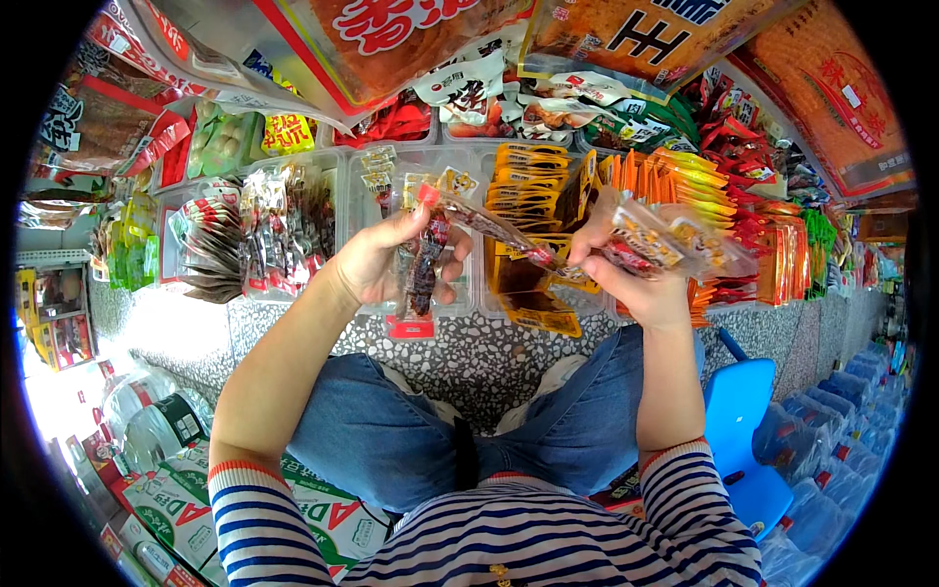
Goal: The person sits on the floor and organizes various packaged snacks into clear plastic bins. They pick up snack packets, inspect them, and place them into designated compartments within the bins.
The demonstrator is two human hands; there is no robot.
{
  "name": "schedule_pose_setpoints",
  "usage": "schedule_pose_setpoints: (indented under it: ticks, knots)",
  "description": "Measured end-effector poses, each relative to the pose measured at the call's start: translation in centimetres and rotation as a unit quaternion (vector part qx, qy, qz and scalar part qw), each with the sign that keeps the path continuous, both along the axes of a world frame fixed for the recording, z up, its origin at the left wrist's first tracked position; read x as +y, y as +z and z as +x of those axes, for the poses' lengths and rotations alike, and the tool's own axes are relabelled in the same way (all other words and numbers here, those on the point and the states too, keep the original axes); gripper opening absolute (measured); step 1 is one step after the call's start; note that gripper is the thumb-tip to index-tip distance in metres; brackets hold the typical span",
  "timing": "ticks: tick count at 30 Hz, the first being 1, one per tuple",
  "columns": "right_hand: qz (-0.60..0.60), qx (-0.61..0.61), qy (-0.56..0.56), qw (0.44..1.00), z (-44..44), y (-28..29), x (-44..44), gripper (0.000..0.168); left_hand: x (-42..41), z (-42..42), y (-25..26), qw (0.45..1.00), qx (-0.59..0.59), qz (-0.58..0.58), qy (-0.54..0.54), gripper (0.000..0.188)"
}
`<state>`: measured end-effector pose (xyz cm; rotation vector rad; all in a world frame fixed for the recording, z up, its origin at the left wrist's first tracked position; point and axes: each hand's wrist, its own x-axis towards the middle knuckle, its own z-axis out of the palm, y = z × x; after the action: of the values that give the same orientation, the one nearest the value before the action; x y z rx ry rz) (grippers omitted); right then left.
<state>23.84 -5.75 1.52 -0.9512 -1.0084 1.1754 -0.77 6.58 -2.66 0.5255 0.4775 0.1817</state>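
Observation:
My left hand (374,253) is closed around narrow clear snack packets with dark contents, one packet (427,268) hanging down with a red end. Between my two hands stretches a long, thin snack packet (499,229). Its red end lies by my left thumb, and its other end reaches the fingertips of my right hand (642,293). Several clear packets with cartoon labels (649,238) fan out from my right hand, partly blurred. Beneath my left hand is a clear plastic bin (357,213) with a few similar packets in it.
Beside that bin stand upright orange-yellow packets (530,183) and orange sachets (645,176). Silvery packets (275,220) fill a bin to the left. Large snack bags (411,44) overhang the far side. A blue plastic chair (737,411), bottled-water packs (814,433) and cartons (172,506) surround me.

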Motion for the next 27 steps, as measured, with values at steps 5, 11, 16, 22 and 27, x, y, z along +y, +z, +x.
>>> schedule_pose_setpoints:
  ticks: [5, 11, 16, 22, 27]
  knots:
    - [-0.014, 0.038, 0.132, 0.99, 1.1, 1.1, 0.2, 0.023, 0.3, 0.0, 0.1, 0.999, -0.014, 0.013, -0.045, 0.08]
    - [-0.091, -0.076, 0.13, 0.984, 0.5, 1.2, -0.2, 0.026, -0.1, -0.1, 0.2, 0.996, -0.017, 0.017, -0.09, 0.062]
    - [-0.107, -0.224, 0.073, 0.966, -2.3, 0.1, 0.8, 0.027, -2.8, 2.7, 2.1, 0.988, 0.076, 0.075, -0.108, 0.066]
    - [-0.033, -0.295, 0.012, 0.955, -3.6, 0.1, 0.4, 0.029, -3.6, 3.4, 2.2, 0.937, 0.061, 0.297, -0.17, 0.067]
    - [0.027, -0.169, -0.126, 0.977, -5.2, -0.9, 0.6, 0.041, -3.4, 3.1, 1.6, 0.926, 0.117, 0.254, -0.255, 0.055]
